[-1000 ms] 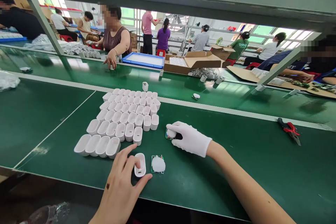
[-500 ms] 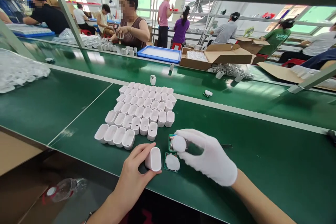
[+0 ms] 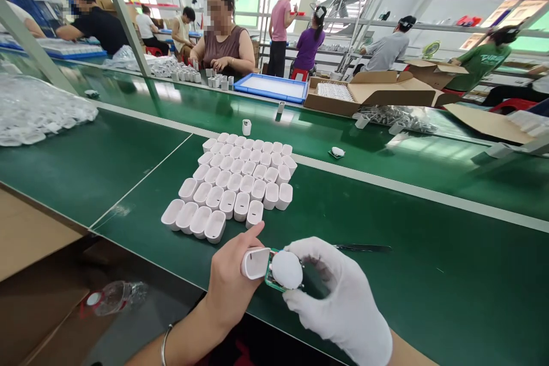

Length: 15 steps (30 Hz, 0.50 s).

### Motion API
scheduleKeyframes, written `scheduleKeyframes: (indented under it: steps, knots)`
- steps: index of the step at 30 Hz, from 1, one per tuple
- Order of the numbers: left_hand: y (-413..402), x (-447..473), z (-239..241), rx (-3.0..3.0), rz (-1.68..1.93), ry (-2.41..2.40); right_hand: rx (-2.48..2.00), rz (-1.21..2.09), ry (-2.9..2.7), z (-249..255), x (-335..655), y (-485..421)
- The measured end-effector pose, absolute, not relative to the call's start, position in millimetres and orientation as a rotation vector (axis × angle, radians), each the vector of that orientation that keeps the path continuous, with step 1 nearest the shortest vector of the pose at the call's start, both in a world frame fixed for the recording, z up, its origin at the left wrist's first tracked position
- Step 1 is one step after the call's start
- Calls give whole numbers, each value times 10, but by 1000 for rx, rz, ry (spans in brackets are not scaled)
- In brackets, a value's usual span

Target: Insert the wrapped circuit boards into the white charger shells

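I see my bare left hand (image 3: 234, 286) closed around a small white shell (image 3: 256, 263), with its open end turned to the right. My right hand (image 3: 338, 297), in a white glove, is pinched shut on a little green board with a round white cap (image 3: 285, 270). The board touches the mouth of the shell. Both are held just above the near edge of the green table (image 3: 429, 274). Right behind my hands stands a big bunch of white shells (image 3: 240, 183) in tidy rows, open ends up, very near my left thumb. A thin dark tool (image 3: 364, 248) lies on the table just past my right hand. Farther back, one lone shell (image 3: 246, 127) and another small board (image 3: 337, 152) sit on the middle strip. Across the table are a blue tray (image 3: 272, 87), an open cardboard box (image 3: 364, 91) and a person (image 3: 225, 48) at work. A pile of clear bags (image 3: 38, 111) lies far to the left. A plastic bottle (image 3: 114, 297) lies below the table edge.
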<state>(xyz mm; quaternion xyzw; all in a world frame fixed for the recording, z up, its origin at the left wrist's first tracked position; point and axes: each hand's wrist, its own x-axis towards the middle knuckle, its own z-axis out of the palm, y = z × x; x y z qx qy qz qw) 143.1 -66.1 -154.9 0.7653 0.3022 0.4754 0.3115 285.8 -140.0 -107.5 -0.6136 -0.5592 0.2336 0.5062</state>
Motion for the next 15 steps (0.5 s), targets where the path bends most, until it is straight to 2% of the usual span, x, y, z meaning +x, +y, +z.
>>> scheduleKeyframes:
  steps: [6,11,15]
  knots:
    - [-683,1408,-1532,2181,1042,670,-1524,228,-1389,-1088,2890,-1420]
    - [-652,1393,-1556,2225,1156,667,-1454,-117,-1617,-1031,2922,-1411]
    - [-637,1408,-1558,2248,1180,634,-1429,-160,-1788,-1000,2960,-1406]
